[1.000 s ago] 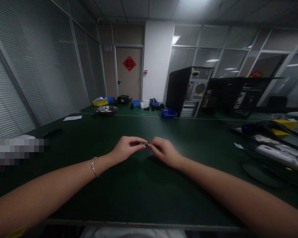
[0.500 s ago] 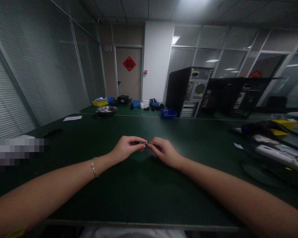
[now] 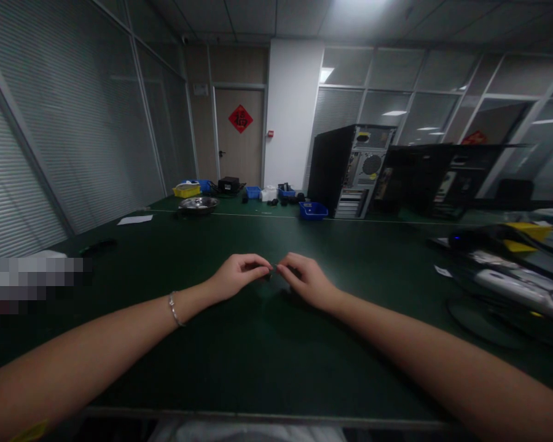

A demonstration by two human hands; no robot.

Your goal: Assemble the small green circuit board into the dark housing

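My left hand (image 3: 241,272), with a silver bracelet on the wrist, is closed in a pinch of thumb and forefinger just above the green tabletop (image 3: 258,356). Facing it from the right, my right hand (image 3: 304,276) is pinched too, its fingertips almost touching those of the left. A tiny dark thing (image 3: 270,276) shows just below the left fingertips, and something thin seems to span the narrow gap between both hands. It is too small and blurred to name. The fingers hide most of what they hold.
A metal bowl (image 3: 198,205) and white paper (image 3: 135,220) lie far left. Blue bins, one (image 3: 313,211) near a black computer tower (image 3: 350,172), line the back. On the right are cables and a silver device (image 3: 511,288). A dark object (image 3: 98,247) lies left.
My hands stay in nearly the same place. The fingertips have shifted slightly, and the small dark thing between them now shows lower, under the left fingertips.
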